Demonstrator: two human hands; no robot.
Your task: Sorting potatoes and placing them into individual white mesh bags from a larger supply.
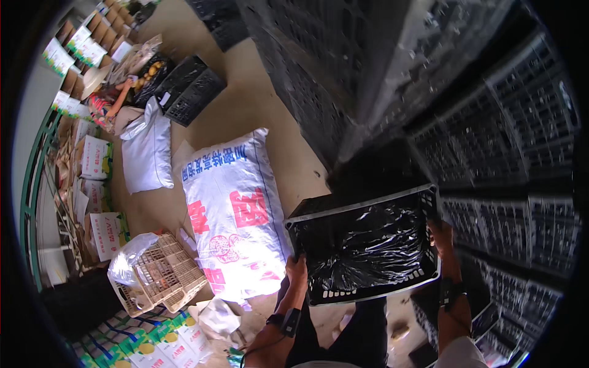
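Note:
A black plastic crate [375, 298] is held up in front of my body, tilted so that its inside faces me. Shiny black plastic film [365, 248] is spread inside it; anything under the film is hidden. At the crate's left side my left hand [297, 268] is closed on the edge. My right hand [441, 238] grips the opposite side, with its fingers wrapped around the rim. Each wrist carries a dark strapped device. Just left of the crate lies a big stuffed white sack [236, 208] with blue and red print.
Tall stacks of black crates [503, 129] stand along the right. To the left are a tan plastic basket [165, 270], printed cartons [98, 159] and a second white sack [147, 150]. A person [110, 107] in a hat sits far left beside yellow fruit [149, 75] and black crates.

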